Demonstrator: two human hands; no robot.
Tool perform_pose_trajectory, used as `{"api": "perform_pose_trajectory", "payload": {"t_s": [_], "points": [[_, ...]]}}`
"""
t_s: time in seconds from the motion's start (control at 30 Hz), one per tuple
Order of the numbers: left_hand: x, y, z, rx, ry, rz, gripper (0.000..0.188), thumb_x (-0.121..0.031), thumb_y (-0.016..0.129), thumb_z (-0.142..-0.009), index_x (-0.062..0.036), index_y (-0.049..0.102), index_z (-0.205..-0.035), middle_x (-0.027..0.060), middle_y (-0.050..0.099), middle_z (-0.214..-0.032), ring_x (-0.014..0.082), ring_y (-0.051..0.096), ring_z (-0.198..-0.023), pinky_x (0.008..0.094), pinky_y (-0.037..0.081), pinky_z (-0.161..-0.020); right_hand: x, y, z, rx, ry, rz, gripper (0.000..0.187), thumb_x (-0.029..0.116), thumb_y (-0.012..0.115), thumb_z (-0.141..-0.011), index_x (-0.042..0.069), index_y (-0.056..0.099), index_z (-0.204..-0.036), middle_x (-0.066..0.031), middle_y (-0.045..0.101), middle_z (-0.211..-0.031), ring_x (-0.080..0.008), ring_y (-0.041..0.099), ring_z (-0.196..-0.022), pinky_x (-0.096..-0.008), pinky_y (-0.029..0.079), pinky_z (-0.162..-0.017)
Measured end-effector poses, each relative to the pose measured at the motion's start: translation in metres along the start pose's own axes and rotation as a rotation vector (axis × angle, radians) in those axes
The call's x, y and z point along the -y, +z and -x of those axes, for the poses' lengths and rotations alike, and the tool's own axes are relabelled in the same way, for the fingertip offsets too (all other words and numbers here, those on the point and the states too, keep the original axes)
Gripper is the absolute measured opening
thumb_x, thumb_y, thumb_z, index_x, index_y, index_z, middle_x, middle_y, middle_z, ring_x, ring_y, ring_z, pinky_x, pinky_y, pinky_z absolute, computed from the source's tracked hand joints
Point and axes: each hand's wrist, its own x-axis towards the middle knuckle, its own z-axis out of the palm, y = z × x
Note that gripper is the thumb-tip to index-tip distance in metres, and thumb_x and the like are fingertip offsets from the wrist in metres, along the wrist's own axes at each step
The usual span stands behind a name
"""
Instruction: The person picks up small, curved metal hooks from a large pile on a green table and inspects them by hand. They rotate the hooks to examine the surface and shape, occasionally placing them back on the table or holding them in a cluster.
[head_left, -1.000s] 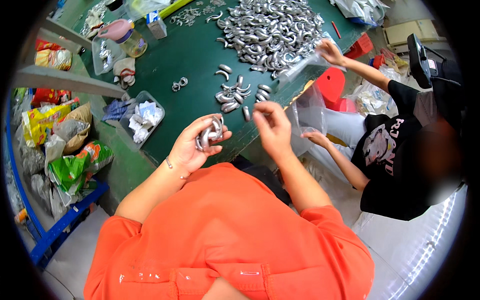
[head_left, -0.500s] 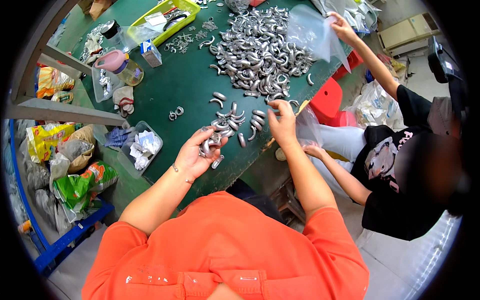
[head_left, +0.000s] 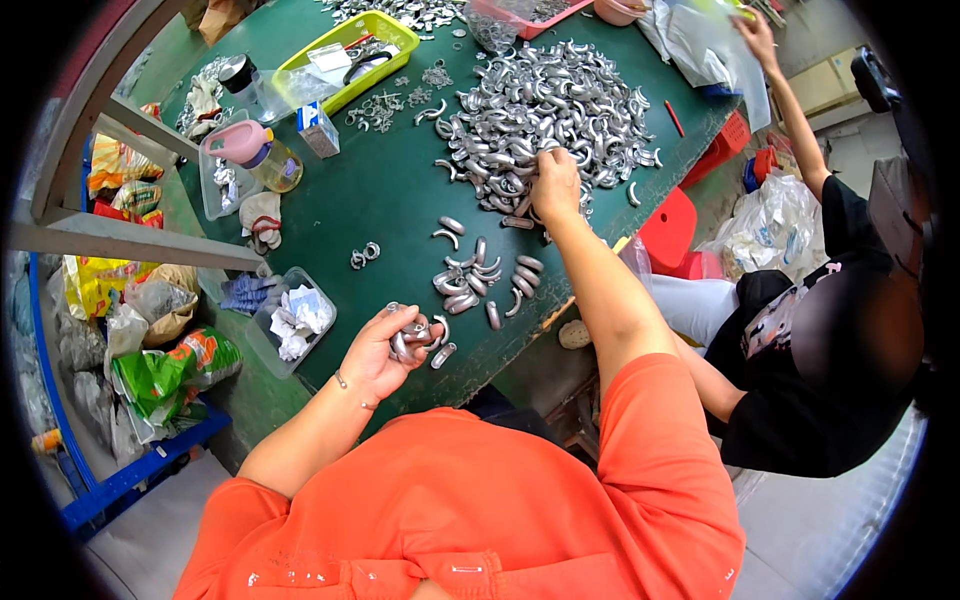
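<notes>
My left hand [head_left: 375,358] is curled around several silver curved metal pieces [head_left: 408,346] above the table's near edge. At the near side of a big heap of the same curved metal pieces [head_left: 530,110], my right hand [head_left: 557,188] touches the heap with its fingers bent together. Whatever lies between those fingertips is hidden. Between my hands a small group of curved pieces [head_left: 462,282] lies on the green table [head_left: 350,200]. A short row of them [head_left: 525,275] sits just right of that group.
A yellow-green basket [head_left: 400,45], a pink-lidded bottle [head_left: 270,165], a small box [head_left: 318,130] and a clear tub with crumpled white paper [head_left: 320,335] stand to the left. At right, a person in black [head_left: 800,400] holds up a plastic bag [head_left: 700,45] beside red stools [head_left: 668,230].
My right hand has gone from beside the short row forward to the heap. My left hand still holds its pieces. The other person's raised hand and bag have moved farther away.
</notes>
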Motion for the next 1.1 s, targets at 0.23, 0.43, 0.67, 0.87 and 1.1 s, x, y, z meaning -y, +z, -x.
{"api": "perform_pose_trajectory", "payload": {"t_s": [0.23, 0.43, 0.67, 0.87, 1.1], "points": [[0.001, -0.002, -0.004, 0.020, 0.027, -0.075, 0.010, -0.013, 0.059, -0.082, -0.0070, 0.052, -0.085, 0.0048, 0.057, -0.077, 0.0212, 0.061, -0.086, 0.0228, 0.043, -0.050, -0.004, -0.011, 0.021, 0.119, 0.126, -0.315, 0.017, 0.010, 0.066, -0.070, 0.003, 0.055, -0.082, -0.0111, 0.057, -0.084, -0.0291, 0.055, -0.076, -0.0343, 0.045, -0.065], [-0.001, 0.010, -0.005, -0.008, 0.108, -0.256, 0.035, -0.012, 0.059, -0.081, -0.0035, 0.045, -0.111, 0.0069, 0.058, -0.090, 0.0196, 0.061, -0.085, 0.0227, 0.047, -0.051, 0.055, -0.070, 0.068, 0.669, 0.688, -1.446, 0.018, 0.012, 0.054, -0.086, -0.003, 0.055, -0.098, -0.0046, 0.057, -0.079, -0.0102, 0.053, -0.067, -0.0229, 0.044, -0.056], [0.000, 0.025, 0.007, 0.162, 0.193, -0.341, 0.045, -0.013, 0.061, -0.081, 0.0007, 0.042, -0.119, 0.0083, 0.058, -0.093, 0.0166, 0.062, -0.081, 0.0198, 0.048, -0.050, 0.105, -0.132, 0.118, 0.864, 0.792, -1.886, 0.026, 0.017, 0.053, -0.088, -0.005, 0.053, -0.103, -0.0056, 0.058, -0.081, -0.0108, 0.053, -0.064, -0.0224, 0.044, -0.056], [0.004, 0.028, 0.021, 0.163, 0.220, -0.376, 0.031, -0.011, 0.060, -0.081, 0.0016, 0.052, -0.109, 0.0119, 0.061, -0.085, 0.0152, 0.061, -0.075, 0.0198, 0.047, -0.050, 0.114, -0.151, 0.129, 0.820, 0.751, -1.934, 0.024, 0.016, 0.052, -0.088, -0.001, 0.055, -0.104, -0.0063, 0.058, -0.079, -0.0115, 0.054, -0.062, -0.0239, 0.045, -0.053], [0.009, 0.035, 0.043, 0.180, 0.314, -0.426, 0.030, -0.007, 0.062, -0.079, 0.0010, 0.053, -0.107, 0.0114, 0.062, -0.087, 0.0153, 0.062, -0.077, 0.0194, 0.047, -0.049, 0.117, -0.160, 0.145, 0.738, 0.575, -1.901, 0.020, 0.012, 0.052, -0.088, 0.000, 0.055, -0.104, -0.0087, 0.060, -0.085, -0.0125, 0.057, -0.066, -0.0236, 0.048, -0.056]]}}
